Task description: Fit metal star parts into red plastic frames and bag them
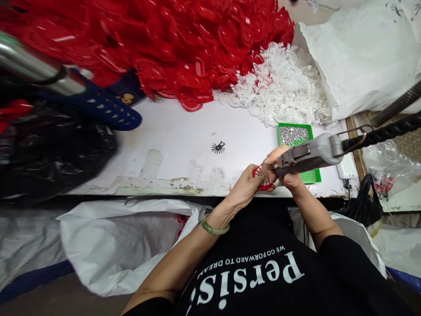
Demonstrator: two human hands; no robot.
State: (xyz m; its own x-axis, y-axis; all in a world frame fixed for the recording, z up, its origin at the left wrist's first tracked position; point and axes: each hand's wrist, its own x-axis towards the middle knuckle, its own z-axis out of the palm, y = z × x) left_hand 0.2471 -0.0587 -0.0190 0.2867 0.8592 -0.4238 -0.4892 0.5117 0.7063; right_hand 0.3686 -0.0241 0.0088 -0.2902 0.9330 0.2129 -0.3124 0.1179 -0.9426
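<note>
Near the front edge of the white table, my left hand (pixel 247 185) is closed on a red and white disc-shaped piece (pixel 263 177). My right hand (pixel 279 161) meets it from the right, its fingers wrapped under a grey handheld tool (pixel 305 156) hanging on a black coiled cord. The tool's tip is close to the red piece; whether they touch is hidden by the fingers. A green tray (pixel 315 176) with small silver bits lies just behind the tool. A black spoked piece (pixel 218 147) rests flat on the table.
Red plastic parts (pixel 197 48) are heaped at the back, beside a pile of white spoked pieces (pixel 283 87). A white sack (pixel 365 57) stands at back right. Black plastic (pixel 55 145) and a blue perforated strap-like part (pixel 108 105) are at left. Open white bags (pixel 108 245) hang below the front edge.
</note>
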